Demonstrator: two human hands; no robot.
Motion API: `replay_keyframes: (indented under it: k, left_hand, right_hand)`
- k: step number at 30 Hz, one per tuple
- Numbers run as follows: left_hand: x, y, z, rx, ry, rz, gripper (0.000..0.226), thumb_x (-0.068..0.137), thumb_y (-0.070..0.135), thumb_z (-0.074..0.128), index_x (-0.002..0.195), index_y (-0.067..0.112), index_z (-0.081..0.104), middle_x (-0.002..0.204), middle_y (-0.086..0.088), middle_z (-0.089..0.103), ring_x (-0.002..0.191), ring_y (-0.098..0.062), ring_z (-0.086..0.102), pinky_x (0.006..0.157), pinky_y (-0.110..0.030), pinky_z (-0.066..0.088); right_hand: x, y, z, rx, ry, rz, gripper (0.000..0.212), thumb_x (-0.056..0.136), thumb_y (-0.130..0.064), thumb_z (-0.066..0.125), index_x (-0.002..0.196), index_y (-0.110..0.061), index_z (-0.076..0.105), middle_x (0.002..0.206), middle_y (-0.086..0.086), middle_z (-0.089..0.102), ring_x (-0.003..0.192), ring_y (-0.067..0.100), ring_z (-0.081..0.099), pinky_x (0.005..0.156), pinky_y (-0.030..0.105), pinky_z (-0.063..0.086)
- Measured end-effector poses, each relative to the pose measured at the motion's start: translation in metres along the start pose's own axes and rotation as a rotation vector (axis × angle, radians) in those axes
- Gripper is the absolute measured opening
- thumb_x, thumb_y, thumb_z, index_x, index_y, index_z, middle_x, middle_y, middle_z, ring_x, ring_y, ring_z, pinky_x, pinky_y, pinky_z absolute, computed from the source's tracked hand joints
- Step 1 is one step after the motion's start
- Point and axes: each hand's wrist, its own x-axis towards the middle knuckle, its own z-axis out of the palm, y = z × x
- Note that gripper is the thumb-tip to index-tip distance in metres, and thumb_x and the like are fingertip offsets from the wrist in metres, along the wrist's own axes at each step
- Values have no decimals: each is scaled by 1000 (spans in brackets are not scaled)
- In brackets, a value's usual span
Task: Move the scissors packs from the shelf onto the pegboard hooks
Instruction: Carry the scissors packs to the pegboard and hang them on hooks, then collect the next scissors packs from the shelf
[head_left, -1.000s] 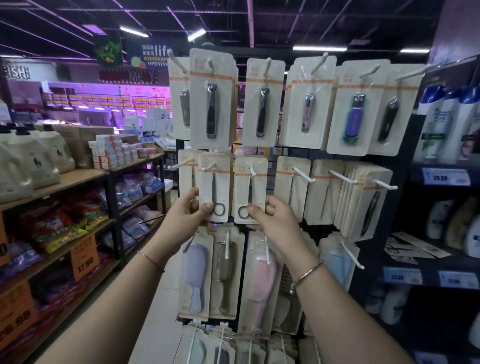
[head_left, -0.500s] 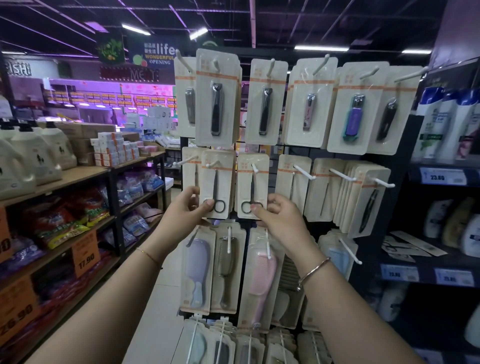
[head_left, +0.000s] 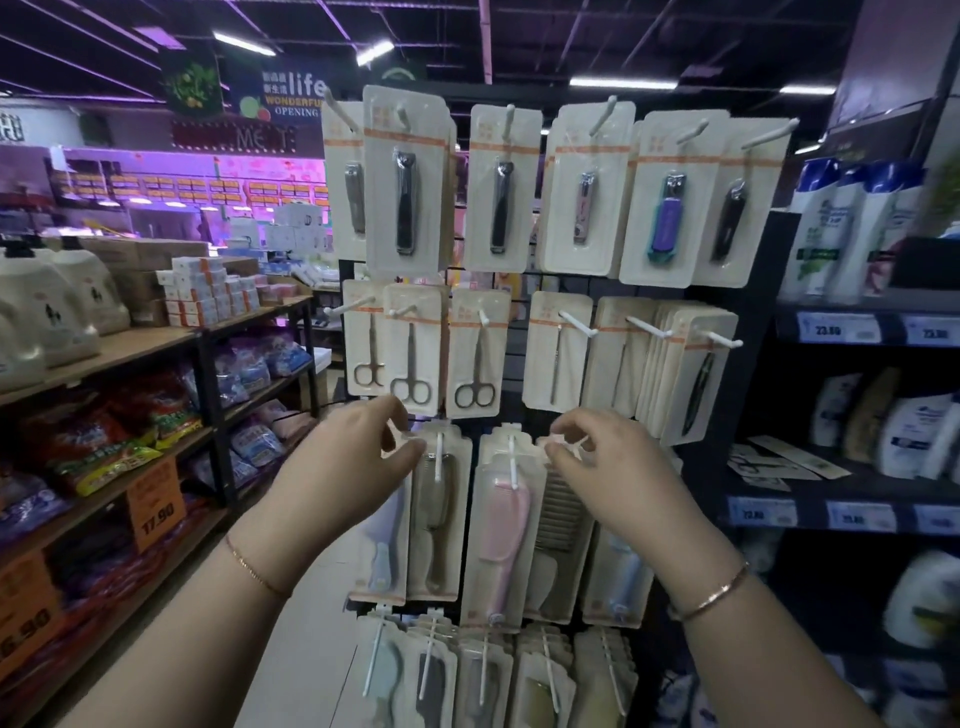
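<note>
Three cream scissors packs hang on white hooks in the pegboard's middle row: a left pack (head_left: 363, 338), a middle pack (head_left: 413, 353) and a right pack (head_left: 475, 353). My left hand (head_left: 348, 467) hovers just below the middle pack, fingers apart and holding nothing. Below and to the right of the right pack, my right hand (head_left: 608, 467) is also free, its fingers loosely curled. More scissors packs (head_left: 779, 462) lie flat on the dark shelf at the right.
Nail clipper packs (head_left: 498, 187) fill the top row. Comb and brush packs (head_left: 501, 525) hang under my hands, with protruding white hooks (head_left: 644, 327) to the right. Shampoo bottles (head_left: 831, 228) line the right shelves. A wooden rack (head_left: 130, 343) of goods stands left.
Both hands have let go of the middle and right scissors packs and dropped lower and apart. The two packs now hang freely on their hooks.
</note>
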Motion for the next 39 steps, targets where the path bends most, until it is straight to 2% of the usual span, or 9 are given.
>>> replay_keyframes:
  k: [5,11,17,20,23,26,30,35,39]
  left_hand:
    - [-15,55,28,24,-100,98,24,90,47,51,102,29,62,94,9,67,83,-8,63,77,-33,58]
    - [-19,131,91,-104,-196,248,26,89,47,50,106,30,60,95,8,70,85,-11,65,73,-28,53]
    - [-6,217,162,-227,-315,325,25,87,44,55,94,22,61,92,0,69,88,-22,65,77,-35,53]
    - [7,259,200,-269,-348,319,25,85,42,57,86,18,61,86,-2,68,84,-23,65,74,-38,54]
    - [25,293,240,-324,-355,279,24,85,42,58,90,20,64,82,4,66,79,-17,65,69,-30,52]
    - [47,322,279,-396,-341,183,22,85,38,60,95,19,67,84,4,68,78,-11,64,67,-24,50]
    - [79,348,325,-411,-246,93,19,86,29,60,93,14,68,90,0,70,85,-16,65,75,-31,54]
    - [112,354,365,-425,-116,-40,18,87,25,63,101,14,67,94,-1,68,85,-14,65,76,-26,52]
    - [135,342,389,-387,-65,-89,22,83,20,68,104,12,68,101,-5,65,94,-18,62,80,-26,49]
  right_hand:
    - [-35,23,-38,-113,-24,70,14,89,-27,61,98,-17,66,90,-3,60,90,16,57,78,31,47]
    - [-72,81,-82,-245,-80,289,18,88,-35,62,99,-21,64,88,-2,61,83,14,56,68,28,45]
    - [-100,161,-121,-252,-115,472,21,89,-35,61,97,-16,64,77,-6,60,62,1,51,49,10,41]
    - [-106,208,-142,-253,-108,523,22,90,-36,61,102,-18,63,82,-4,62,68,5,55,52,16,42]
    - [-103,259,-158,-252,-77,534,21,88,-38,63,101,-21,63,81,-2,63,61,2,52,47,12,37]
    - [-87,312,-169,-178,-62,503,8,87,-29,66,86,-22,60,65,-5,57,50,0,45,41,11,35]
    - [-55,377,-172,-108,-79,458,12,87,-23,63,77,-22,57,50,-7,48,50,1,44,52,23,38]
    - [-11,434,-156,6,-117,411,11,86,-21,66,91,-11,67,81,14,70,76,26,66,70,35,53]
    - [16,464,-135,42,-116,333,21,85,-21,69,102,-9,69,102,10,68,91,22,64,82,29,52]
